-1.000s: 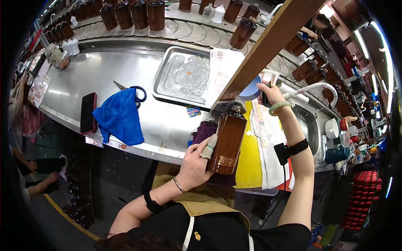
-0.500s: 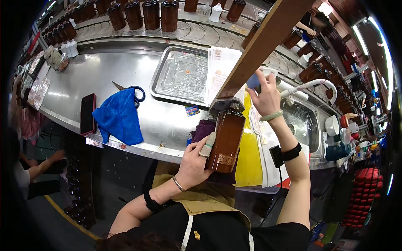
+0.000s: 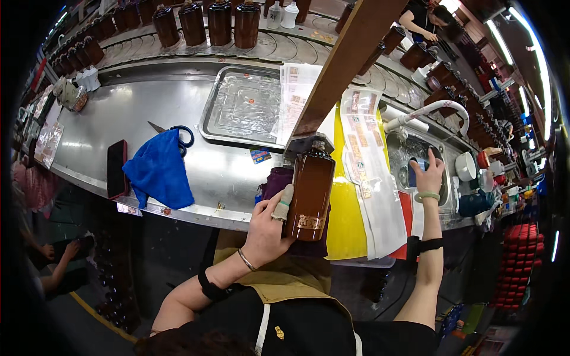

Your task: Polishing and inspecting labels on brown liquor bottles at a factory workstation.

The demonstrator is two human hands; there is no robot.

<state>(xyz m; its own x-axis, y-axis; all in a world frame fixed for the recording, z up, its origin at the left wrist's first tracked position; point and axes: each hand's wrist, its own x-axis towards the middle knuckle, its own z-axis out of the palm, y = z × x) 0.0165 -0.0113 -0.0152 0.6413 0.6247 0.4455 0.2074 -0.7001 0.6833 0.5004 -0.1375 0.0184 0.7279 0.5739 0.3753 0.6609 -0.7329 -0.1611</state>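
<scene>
A large brown glass bottle (image 3: 310, 196) lies tilted on a dark purple cloth (image 3: 278, 181), its neck toward the brown upright post. My left hand (image 3: 268, 228) is closed round its left side, near the base, where a gold label shows; pale covers sit on a finger. Over the metal sink (image 3: 444, 163) is my right hand (image 3: 428, 178), away from the bottle. Between its thumb and fingers is a dark blue piece (image 3: 411, 173), partly hidden, its kind unclear. Printed label sheets (image 3: 371, 178) lie between the bottle and the sink, on a yellow sheet (image 3: 344, 228).
A brown post (image 3: 339, 65) rises behind the bottle. Leftward lie a metal tray (image 3: 243, 113), a blue cloth (image 3: 159, 172), scissors (image 3: 185, 137) and a phone (image 3: 117, 169). A white faucet (image 3: 436, 108) arches over the sink. Brown bottles (image 3: 219, 24) line the conveyor; another person (image 3: 424, 24) works beyond.
My right hand has moved from beside the post, rightward and nearer, to over the sink, taking the dark blue piece along. My left hand still holds the bottle.
</scene>
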